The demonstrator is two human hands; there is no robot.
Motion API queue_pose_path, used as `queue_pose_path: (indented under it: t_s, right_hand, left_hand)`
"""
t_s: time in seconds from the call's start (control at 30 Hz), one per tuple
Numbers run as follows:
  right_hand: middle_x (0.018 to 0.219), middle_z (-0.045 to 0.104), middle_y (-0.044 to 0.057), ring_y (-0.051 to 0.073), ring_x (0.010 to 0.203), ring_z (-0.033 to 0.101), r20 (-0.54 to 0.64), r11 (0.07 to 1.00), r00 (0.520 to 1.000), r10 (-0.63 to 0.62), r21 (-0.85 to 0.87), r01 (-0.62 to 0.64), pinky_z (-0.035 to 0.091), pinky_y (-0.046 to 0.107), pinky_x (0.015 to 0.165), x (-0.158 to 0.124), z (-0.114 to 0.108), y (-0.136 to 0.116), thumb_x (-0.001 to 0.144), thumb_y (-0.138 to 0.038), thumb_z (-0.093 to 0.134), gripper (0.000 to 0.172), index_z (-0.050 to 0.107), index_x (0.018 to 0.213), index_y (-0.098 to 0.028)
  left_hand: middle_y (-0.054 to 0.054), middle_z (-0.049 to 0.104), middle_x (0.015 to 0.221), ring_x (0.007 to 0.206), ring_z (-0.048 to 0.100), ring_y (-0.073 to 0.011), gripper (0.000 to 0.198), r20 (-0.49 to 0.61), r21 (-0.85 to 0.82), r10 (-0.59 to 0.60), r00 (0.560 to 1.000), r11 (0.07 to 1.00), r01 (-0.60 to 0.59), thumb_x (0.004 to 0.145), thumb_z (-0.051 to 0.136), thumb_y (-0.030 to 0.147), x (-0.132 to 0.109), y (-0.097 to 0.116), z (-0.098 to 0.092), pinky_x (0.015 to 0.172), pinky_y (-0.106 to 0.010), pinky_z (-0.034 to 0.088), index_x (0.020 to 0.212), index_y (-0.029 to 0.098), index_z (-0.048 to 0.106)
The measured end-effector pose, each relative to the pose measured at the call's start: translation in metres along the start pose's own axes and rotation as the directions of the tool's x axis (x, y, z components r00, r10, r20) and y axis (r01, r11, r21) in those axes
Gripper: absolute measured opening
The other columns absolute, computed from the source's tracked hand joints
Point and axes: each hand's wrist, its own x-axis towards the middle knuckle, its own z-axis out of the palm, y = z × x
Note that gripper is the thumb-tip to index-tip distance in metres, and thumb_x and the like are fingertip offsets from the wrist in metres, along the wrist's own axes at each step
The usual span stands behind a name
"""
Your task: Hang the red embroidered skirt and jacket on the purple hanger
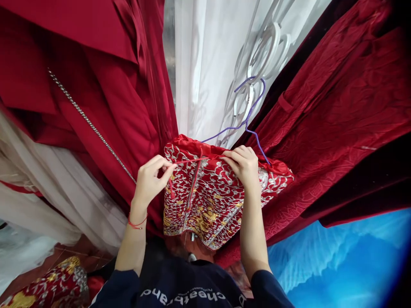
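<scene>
A red garment with silver and gold embroidery (212, 201) hangs in front of me on a purple hanger (247, 115). My left hand (150, 179) pinches a thin red strap at the garment's top left edge, fingers closed on it. My right hand (245, 164) grips the top hem of the garment, just below the hanger's arm, fingers curled over the red lining. A red string bracelet sits on my left wrist.
Dark red robes (321, 128) hang to the right and red satin garments (96, 94) to the left, one with a silver chain (93, 126). A white sheer curtain (205, 64) is behind. White tulle (48, 192) lies lower left, a blue backdrop (337, 261) lower right.
</scene>
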Motion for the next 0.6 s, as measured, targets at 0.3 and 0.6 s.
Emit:
queue_pose_path:
  t_s: [0.3, 0.6]
  right_hand:
    - [0.073, 0.064, 0.002, 0.018, 0.073, 0.051, -0.038, 1.0, 0.999, 0.007, 0.01, -0.007, 0.037, 0.035, 0.072, 0.001, -0.002, 0.013, 0.096, -0.044, 0.055, 0.027, 0.073, 0.09, -0.025]
    - [0.081, 0.064, 0.003, 0.019, 0.077, 0.055, -0.072, 0.999, 0.997, 0.032, 0.035, -0.03, 0.046, 0.034, 0.069, -0.006, -0.016, 0.017, 0.094, -0.044, 0.058, 0.022, 0.071, 0.094, -0.026]
  left_hand:
    - [0.002, 0.055, 0.07, 0.054, 0.041, -0.0087, 0.018, -0.309, 0.136, -0.113, 0.944, 0.977, 0.162, 0.087, 0.067, 0.03, -0.011, -0.028, -0.028, 0.05, -0.025, 0.033, 0.074, 0.019, 0.063]
    - [0.0, 0.055, 0.075, 0.066, 0.052, -0.0121, 0.017, -0.364, 0.157, -0.135, 0.922, 0.966, 0.203, 0.087, 0.066, 0.031, -0.019, -0.043, -0.036, 0.061, -0.024, 0.043, 0.076, 0.017, 0.064]
